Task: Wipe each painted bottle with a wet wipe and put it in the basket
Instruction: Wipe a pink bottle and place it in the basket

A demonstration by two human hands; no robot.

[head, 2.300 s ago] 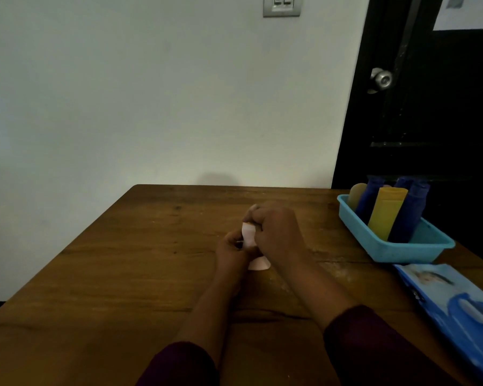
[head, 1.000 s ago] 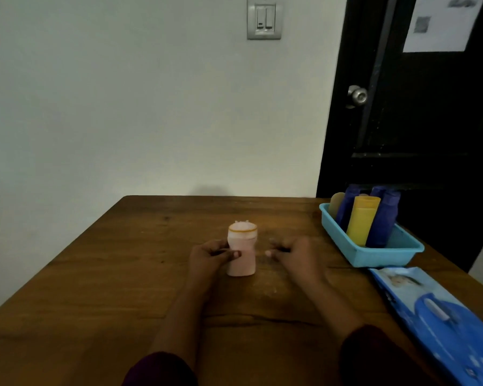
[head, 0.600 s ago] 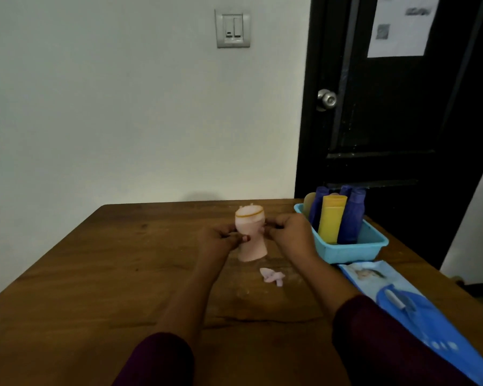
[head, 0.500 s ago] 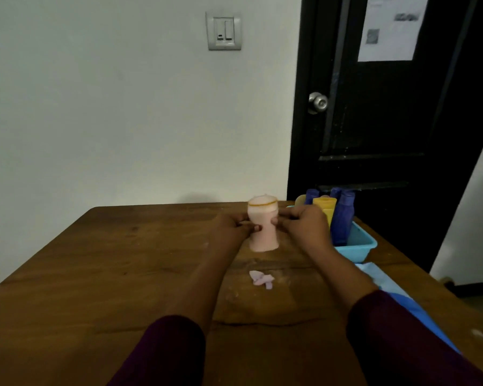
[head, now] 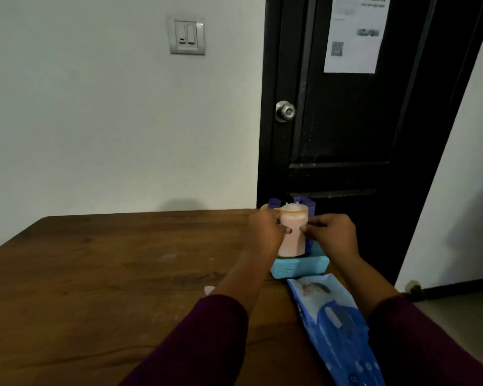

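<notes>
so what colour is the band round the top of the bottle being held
Orange-yellow band on a pale pink bottle, seen in the head view.

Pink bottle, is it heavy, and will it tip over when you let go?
Probably light: the left hand and right hand hold the pink bottle by just pinching its sides. It seems stiff, since it shows no dent under that pinch. Being tall with a narrow waist, it may tip, though the blue bottles in the basket could prop it.
</notes>
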